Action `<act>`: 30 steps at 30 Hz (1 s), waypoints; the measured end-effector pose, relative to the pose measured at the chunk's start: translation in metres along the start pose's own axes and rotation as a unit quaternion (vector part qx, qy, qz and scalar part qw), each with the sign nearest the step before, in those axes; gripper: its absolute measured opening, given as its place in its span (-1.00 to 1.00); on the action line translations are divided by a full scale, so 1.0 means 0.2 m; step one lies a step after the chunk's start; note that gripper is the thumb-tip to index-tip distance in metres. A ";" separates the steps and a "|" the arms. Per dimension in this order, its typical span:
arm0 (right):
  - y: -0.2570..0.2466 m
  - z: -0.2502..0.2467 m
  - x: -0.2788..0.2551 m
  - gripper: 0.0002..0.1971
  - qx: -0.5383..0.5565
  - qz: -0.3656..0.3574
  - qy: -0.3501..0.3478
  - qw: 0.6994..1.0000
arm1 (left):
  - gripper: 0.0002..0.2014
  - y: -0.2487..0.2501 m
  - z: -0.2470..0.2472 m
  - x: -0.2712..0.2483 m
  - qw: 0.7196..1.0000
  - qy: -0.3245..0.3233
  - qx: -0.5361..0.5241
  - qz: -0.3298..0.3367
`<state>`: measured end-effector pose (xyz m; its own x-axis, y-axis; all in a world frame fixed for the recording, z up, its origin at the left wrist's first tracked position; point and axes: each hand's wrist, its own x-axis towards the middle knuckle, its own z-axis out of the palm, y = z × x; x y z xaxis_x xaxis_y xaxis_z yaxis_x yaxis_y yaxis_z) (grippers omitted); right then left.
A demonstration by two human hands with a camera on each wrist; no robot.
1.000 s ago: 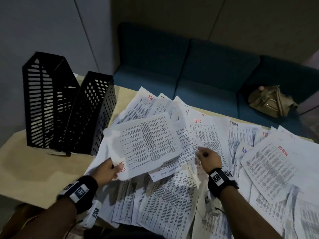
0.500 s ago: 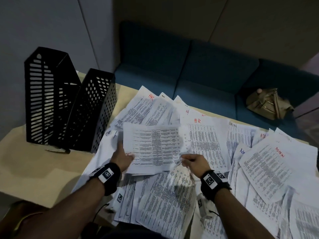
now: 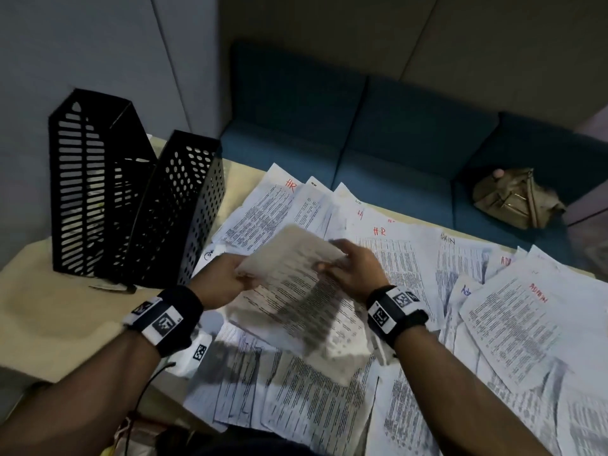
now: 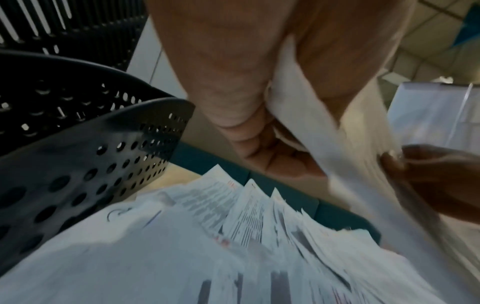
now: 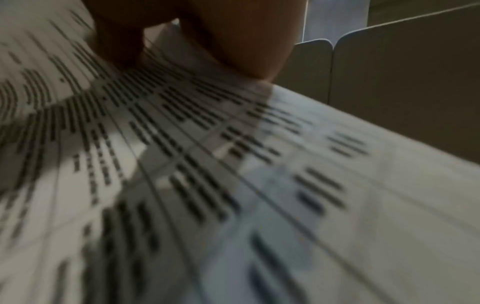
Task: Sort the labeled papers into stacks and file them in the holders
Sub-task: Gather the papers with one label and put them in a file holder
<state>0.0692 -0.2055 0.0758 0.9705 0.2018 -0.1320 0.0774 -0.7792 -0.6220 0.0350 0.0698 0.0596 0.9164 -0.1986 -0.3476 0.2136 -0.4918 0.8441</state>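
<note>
A thin stack of printed sheets (image 3: 296, 291) is lifted off the table, tilted and blurred. My left hand (image 3: 223, 281) grips its left edge; in the left wrist view the held sheets (image 4: 345, 131) sit pinched between thumb and fingers. My right hand (image 3: 355, 268) holds the far right edge, its fingers (image 5: 233, 41) lying on the printed page (image 5: 233, 164). Loose papers marked HR (image 3: 378, 231) and ADMIN (image 3: 536, 292) in red cover the table. Two black holders, a slotted one (image 3: 88, 185) and a perforated one (image 3: 184, 205), stand at the left.
A blue sofa (image 3: 394, 136) runs behind the table with a tan bag (image 3: 516, 199) on its seat. Bare beige tabletop (image 3: 49, 317) shows at the left in front of the holders. More sheets (image 3: 296, 406) overhang the table's near edge.
Both hands have lifted the held sheets higher and turned them. The right hand moved from the sheet's near corner up to its far right edge; the left hand stayed on the left edge.
</note>
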 end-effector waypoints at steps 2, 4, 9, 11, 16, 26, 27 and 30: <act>-0.03 0.00 0.00 -0.76 0.061 0.028 0.007 0.998 | -0.83 0.03 -0.03 0.01 0.999 0.029 -0.040 0.010; -0.01 0.01 -0.02 -0.84 0.123 0.051 0.071 0.989 | -0.74 0.01 -0.06 0.02 0.992 0.080 -0.099 -0.001; 0.16 0.13 -0.12 -0.71 0.339 0.180 0.044 0.922 | -0.70 0.00 0.07 0.01 0.970 0.102 -0.216 -0.044; 0.16 0.17 -0.15 -0.48 0.336 0.151 0.008 0.930 | -0.69 -0.02 0.15 0.00 0.977 0.095 -0.184 -0.049; 0.10 0.13 -0.15 -0.24 0.407 0.112 0.129 0.897 | -0.80 -0.04 0.30 -0.02 0.987 -0.009 -0.146 -0.062; 0.43 0.04 -0.06 -0.56 0.093 0.295 0.168 0.936 | -0.61 -0.20 0.36 -0.01 0.981 0.120 -0.036 -0.146; 0.52 0.00 -0.08 -0.51 0.012 0.341 0.150 0.928 | -0.57 -0.23 0.35 -0.01 0.981 0.115 -0.026 -0.156; 0.74 -0.11 -0.17 -0.30 -0.099 0.443 0.096 0.886 | -0.56 -0.27 0.34 -0.03 0.983 0.084 -0.017 -0.162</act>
<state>0.0533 -0.3411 0.0043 0.6893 -0.6309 -0.3561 -0.7145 -0.6734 -0.1900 -0.0059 0.0394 -0.0118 0.8409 0.1072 -0.5305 0.5116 -0.4771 0.7146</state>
